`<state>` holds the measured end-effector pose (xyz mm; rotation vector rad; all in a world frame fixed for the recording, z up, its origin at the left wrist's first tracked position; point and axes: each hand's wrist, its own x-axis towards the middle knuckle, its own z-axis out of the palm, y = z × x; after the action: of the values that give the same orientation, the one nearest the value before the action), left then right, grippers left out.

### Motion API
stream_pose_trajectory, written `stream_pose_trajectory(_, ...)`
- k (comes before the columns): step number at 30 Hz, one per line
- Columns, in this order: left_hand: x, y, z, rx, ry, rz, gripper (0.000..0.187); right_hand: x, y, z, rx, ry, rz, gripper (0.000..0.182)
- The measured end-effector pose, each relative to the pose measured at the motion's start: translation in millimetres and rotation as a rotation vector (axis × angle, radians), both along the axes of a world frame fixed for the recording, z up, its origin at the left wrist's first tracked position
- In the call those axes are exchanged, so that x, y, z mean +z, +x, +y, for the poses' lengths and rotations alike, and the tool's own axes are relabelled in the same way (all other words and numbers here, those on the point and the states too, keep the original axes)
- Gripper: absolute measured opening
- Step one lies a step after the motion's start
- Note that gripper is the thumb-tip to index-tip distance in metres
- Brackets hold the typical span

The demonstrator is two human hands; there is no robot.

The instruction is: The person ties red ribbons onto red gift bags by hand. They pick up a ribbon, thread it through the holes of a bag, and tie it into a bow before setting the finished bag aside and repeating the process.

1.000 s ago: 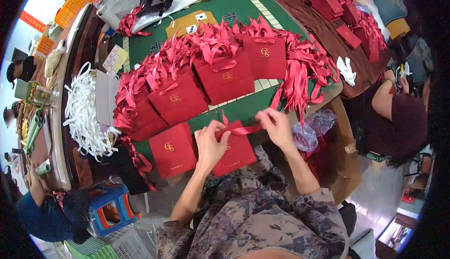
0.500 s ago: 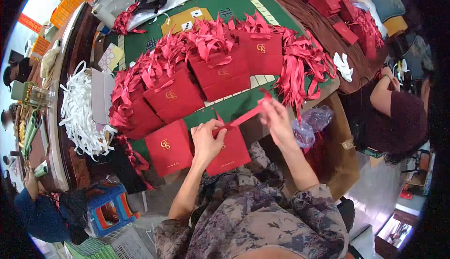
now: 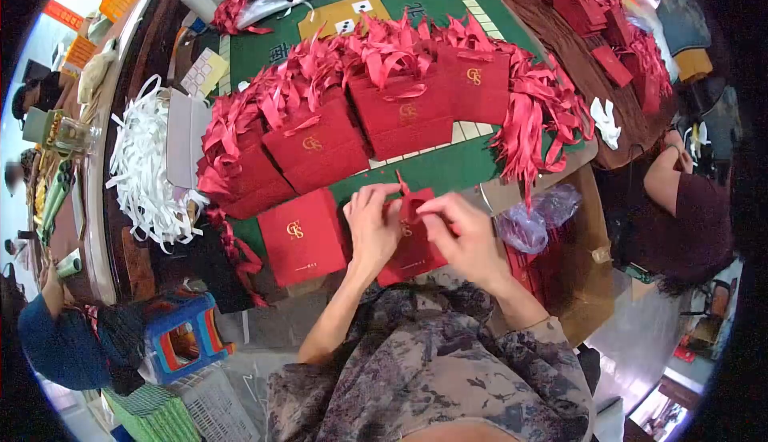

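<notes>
Between my hands, a red paper bag [image 3: 413, 260] with gold lettering lies flat at the table's near edge. A short red ribbon [image 3: 414, 199] forms a small loop near its top. My left hand [image 3: 374, 230] rests over the bag's left side, fingers bent and pinched at the ribbon. From the right, my right hand [image 3: 466, 238] has thumb and forefinger closed on the ribbon; the fingertips are slightly blurred. Another flat red bag [image 3: 302, 238], with the same gold emblem, lies left of my left hand.
Red bags with ribbon handles [image 3: 408, 122] stand in a row beyond my hands. White ribbons [image 3: 148, 170] spill from a box at left. Loose red ribbons [image 3: 524, 138] hang at right, above a clear plastic bag [image 3: 528, 222]. A person's arm [image 3: 664, 182] is farther right.
My right hand has come down and left, toward my left hand. The ribbon, stretched out between the hands before, is now a small loop above the bag.
</notes>
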<state>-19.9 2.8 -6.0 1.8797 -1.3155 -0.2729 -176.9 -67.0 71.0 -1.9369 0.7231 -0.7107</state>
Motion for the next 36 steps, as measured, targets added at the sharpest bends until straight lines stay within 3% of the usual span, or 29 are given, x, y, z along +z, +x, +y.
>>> stream_pose_trajectory(1,5,2,7,0.05,-0.009,0.046,0.018,-15,6,4,-0.036,-0.185,0.04,0.015)
stream_pose_trajectory(3,11,2,23,0.065,-0.031,0.14,0.015,-39,10,12,-0.058,-0.218,0.18,0.016)
stream_pose_trajectory(5,22,0,36,0.044,-0.007,0.589,0.016,-51,13,19,-0.031,-0.25,0.226,0.016)
stream_pose_trajectory(11,22,2,45,0.007,0.065,0.46,0.01,-59,15,28,0.026,-0.207,0.28,0.022)
stream_pose_trajectory(15,11,5,45,0.009,0.087,0.598,0.014,-53,21,26,0.006,-0.039,0.077,0.03)
stream_pose_trajectory(19,6,11,43,-0.044,0.092,0.769,0.022,-66,25,22,0.042,-0.032,0.07,0.027)
stream_pose_trajectory(21,13,21,40,-0.031,0.128,0.745,0.02,-68,26,18,0.045,-0.022,0.106,0.019)
stream_pose_trajectory(24,24,38,34,-0.027,0.17,0.236,0.023,-70,29,13,-0.05,-0.031,0.092,0.014)
stream_pose_trajectory(25,21,40,31,-0.027,0.172,0.237,0.023,-72,30,12,-0.05,-0.029,0.094,0.014)
stream_pose_trajectory(27,11,43,27,-0.03,0.158,-0.213,0.025,-79,34,10,-0.081,-0.079,0.141,0.011)
stream_pose_trajectory(31,1,36,21,-0.082,0.299,-0.346,0.022,-89,39,11,-0.1,-0.082,0.178,0.01)
stream_pose_trajectory(36,-1,34,21,-0.075,0.238,-0.296,0.013,-93,40,12,-0.101,-0.095,0.177,0.01)
